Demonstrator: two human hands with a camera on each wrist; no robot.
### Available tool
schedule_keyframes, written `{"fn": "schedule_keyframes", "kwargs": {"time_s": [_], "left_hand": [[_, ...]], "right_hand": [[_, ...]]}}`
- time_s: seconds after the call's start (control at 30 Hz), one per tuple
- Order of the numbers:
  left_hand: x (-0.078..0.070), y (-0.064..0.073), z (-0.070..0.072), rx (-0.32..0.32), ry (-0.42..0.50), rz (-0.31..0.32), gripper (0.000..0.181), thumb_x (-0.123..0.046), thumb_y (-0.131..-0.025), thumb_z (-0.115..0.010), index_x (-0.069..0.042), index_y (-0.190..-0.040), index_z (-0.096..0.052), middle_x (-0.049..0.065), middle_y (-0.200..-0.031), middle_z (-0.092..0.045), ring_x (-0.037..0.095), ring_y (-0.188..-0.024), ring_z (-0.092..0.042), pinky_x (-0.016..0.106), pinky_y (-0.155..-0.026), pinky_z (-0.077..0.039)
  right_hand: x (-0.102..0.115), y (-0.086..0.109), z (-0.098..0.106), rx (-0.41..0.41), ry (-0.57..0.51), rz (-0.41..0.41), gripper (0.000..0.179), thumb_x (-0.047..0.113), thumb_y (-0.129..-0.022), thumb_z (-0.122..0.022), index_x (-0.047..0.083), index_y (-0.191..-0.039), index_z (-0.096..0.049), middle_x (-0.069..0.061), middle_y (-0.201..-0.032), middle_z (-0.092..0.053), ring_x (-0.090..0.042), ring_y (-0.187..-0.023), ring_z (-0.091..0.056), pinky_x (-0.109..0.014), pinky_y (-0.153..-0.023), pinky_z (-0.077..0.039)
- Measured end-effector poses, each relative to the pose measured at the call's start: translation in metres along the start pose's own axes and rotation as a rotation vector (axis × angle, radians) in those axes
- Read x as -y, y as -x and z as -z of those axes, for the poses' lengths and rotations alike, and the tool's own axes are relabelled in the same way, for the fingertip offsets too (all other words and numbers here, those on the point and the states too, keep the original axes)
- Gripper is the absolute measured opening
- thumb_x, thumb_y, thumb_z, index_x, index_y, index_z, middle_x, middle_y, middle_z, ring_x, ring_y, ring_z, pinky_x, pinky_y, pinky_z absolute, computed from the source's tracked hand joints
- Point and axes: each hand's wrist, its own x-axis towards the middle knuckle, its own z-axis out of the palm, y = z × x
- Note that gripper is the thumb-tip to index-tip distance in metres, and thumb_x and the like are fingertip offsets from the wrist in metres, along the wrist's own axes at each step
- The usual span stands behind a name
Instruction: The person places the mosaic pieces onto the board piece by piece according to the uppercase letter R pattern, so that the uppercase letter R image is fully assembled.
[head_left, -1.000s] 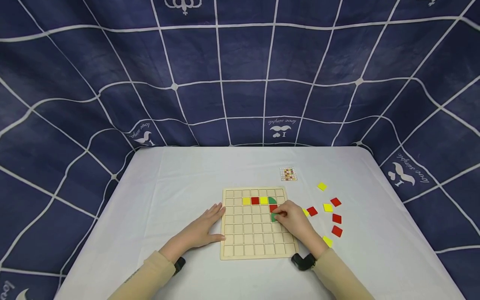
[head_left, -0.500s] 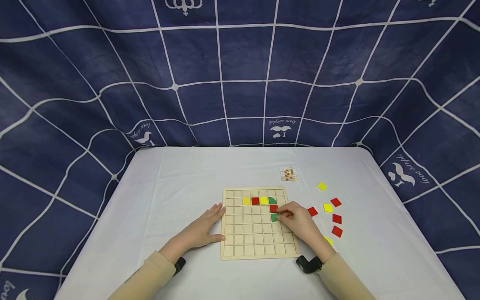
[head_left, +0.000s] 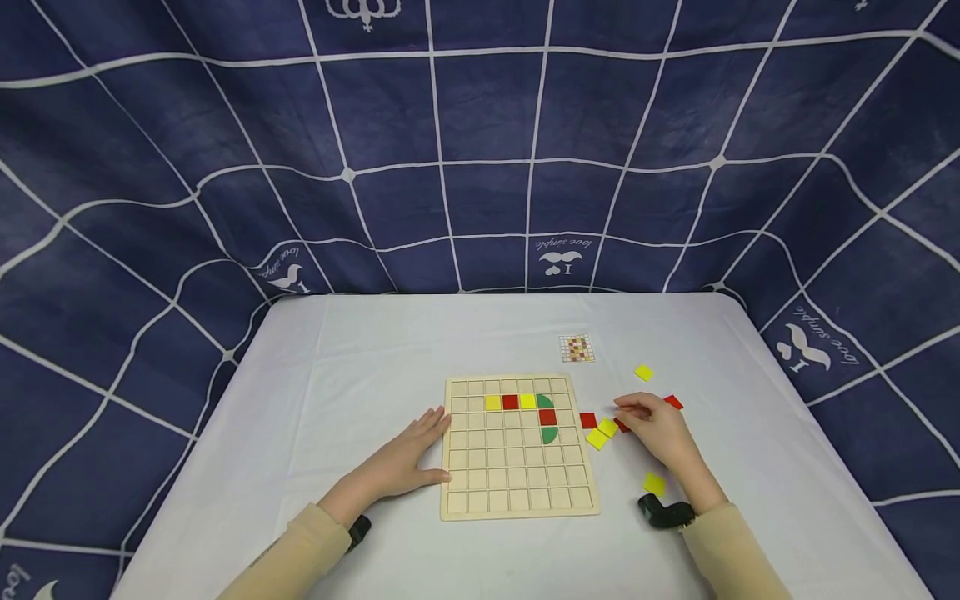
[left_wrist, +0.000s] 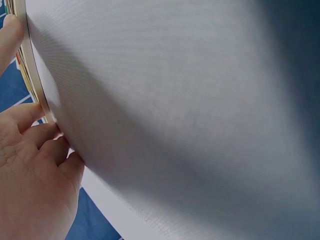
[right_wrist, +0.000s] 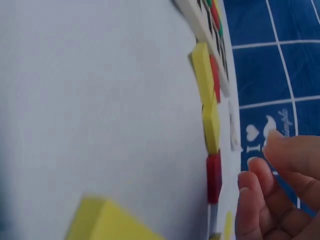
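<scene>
A wooden grid board (head_left: 487, 479) lies on the white table. Yellow (head_left: 492, 402), red (head_left: 510, 402) and yellow (head_left: 528, 402) square tiles sit in one of its rows, ending in a green rounded tile (head_left: 544, 402). Below that come a red tile (head_left: 547, 417) and another green rounded tile (head_left: 550, 435). My left hand (head_left: 405, 454) rests with spread fingers against the board's left edge. Over the loose tiles to the right hovers my right hand (head_left: 660, 429); in the right wrist view its fingertips (right_wrist: 274, 137) are apart and nothing shows between them.
Loose red (head_left: 588, 421) and yellow (head_left: 597, 439) tiles lie beside the board's right edge, with a yellow tile (head_left: 654, 483) nearer me and another yellow tile (head_left: 644, 373) farther back. A small printed pattern card (head_left: 577, 348) lies behind the board. My right hand hides some tiles.
My right hand has left the lower green tile on the board and moved right over the loose tiles. The left hand has stayed in place.
</scene>
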Motion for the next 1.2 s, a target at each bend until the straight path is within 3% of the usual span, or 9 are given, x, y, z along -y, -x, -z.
{"fn": "schedule_keyframes", "kwargs": {"time_s": [0.33, 0.47, 0.57, 0.67, 1.03, 1.2], "left_hand": [[-0.001, 0.0, 0.001, 0.001, 0.029, -0.015, 0.093, -0.046, -0.084, -0.072, -0.004, -0.154, -0.029, 0.014, -0.164, -0.019, 0.031, -0.153, -0.016, 0.048, -0.124, -0.018], [-0.001, 0.001, 0.002, 0.004, 0.04, -0.024, 0.092, -0.045, -0.085, -0.072, -0.004, -0.154, -0.029, 0.014, -0.164, -0.019, 0.032, -0.153, -0.016, 0.049, -0.124, -0.018], [0.0, 0.001, 0.002, 0.007, 0.037, -0.029, 0.092, -0.045, -0.086, -0.072, -0.004, -0.155, -0.028, 0.014, -0.164, -0.019, 0.032, -0.153, -0.015, 0.048, -0.124, -0.018], [0.0, 0.001, 0.001, 0.008, 0.031, -0.032, 0.091, -0.046, -0.086, -0.071, -0.004, -0.155, -0.028, 0.014, -0.164, -0.019, 0.031, -0.153, -0.015, 0.048, -0.124, -0.018], [0.001, 0.001, 0.0, -0.005, 0.005, -0.024, 0.092, -0.046, -0.085, -0.073, -0.006, -0.155, -0.029, 0.012, -0.164, -0.019, 0.03, -0.153, -0.016, 0.048, -0.124, -0.019], [0.001, 0.0, 0.0, 0.003, 0.016, -0.017, 0.092, -0.046, -0.084, -0.073, -0.006, -0.155, -0.028, 0.012, -0.164, -0.019, 0.029, -0.153, -0.015, 0.047, -0.124, -0.018]], "right_hand": [[-0.012, -0.001, 0.001, 0.019, 0.034, -0.05, 0.027, 0.015, -0.09, -0.071, 0.004, -0.115, -0.069, -0.011, -0.102, -0.069, -0.019, -0.085, -0.063, -0.023, -0.069, -0.051], [-0.014, -0.003, -0.002, 0.027, 0.036, -0.022, 0.03, 0.018, -0.088, -0.074, 0.006, -0.115, -0.07, -0.014, -0.112, -0.067, -0.026, -0.096, -0.063, -0.037, -0.081, -0.056], [-0.016, -0.005, -0.004, 0.047, 0.041, 0.017, 0.031, 0.019, -0.086, -0.076, 0.007, -0.115, -0.071, -0.016, -0.119, -0.065, -0.032, -0.108, -0.06, -0.05, -0.095, -0.052], [-0.017, -0.007, -0.006, 0.068, 0.057, 0.06, 0.032, 0.018, -0.084, -0.078, 0.008, -0.114, -0.072, -0.016, -0.12, -0.065, -0.035, -0.115, -0.056, -0.055, -0.101, -0.047], [-0.013, -0.011, -0.01, 0.129, 0.157, 0.048, 0.035, 0.021, -0.08, -0.082, 0.01, -0.112, -0.072, -0.015, -0.12, -0.063, -0.033, -0.112, -0.05, -0.054, -0.099, -0.046], [-0.011, -0.011, -0.009, 0.144, 0.177, 0.037, 0.032, 0.022, -0.081, -0.081, 0.011, -0.11, -0.073, -0.008, -0.107, -0.066, -0.028, -0.104, -0.05, -0.047, -0.09, -0.048]]}}
